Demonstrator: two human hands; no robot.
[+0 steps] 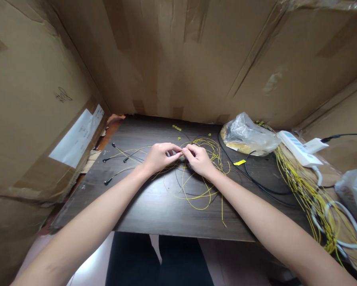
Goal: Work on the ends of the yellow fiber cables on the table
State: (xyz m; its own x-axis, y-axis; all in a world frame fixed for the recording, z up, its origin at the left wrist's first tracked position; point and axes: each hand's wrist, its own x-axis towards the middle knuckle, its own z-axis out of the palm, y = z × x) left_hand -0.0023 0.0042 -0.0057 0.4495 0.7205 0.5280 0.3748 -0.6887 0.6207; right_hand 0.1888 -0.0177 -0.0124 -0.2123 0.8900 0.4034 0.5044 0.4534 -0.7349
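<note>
My left hand (162,156) and my right hand (197,159) meet fingertip to fingertip over the middle of the dark table. Both pinch what looks like a thin yellow wire; the exact spot between the fingertips is too small to make out. Loops of yellow wire (210,200) spread beneath and around my right hand. Left of my left hand, several thin black and yellow leads end in black plugs (125,160) lying on the tabletop.
Small yellow pieces (176,128) lie at the back. A clear plastic bag (245,133) stands at the back right, near a white power strip (299,149) and a thick bundle of yellow wires (294,178). A black cable (262,186) crosses the right side. Cardboard walls (166,59) enclose the table.
</note>
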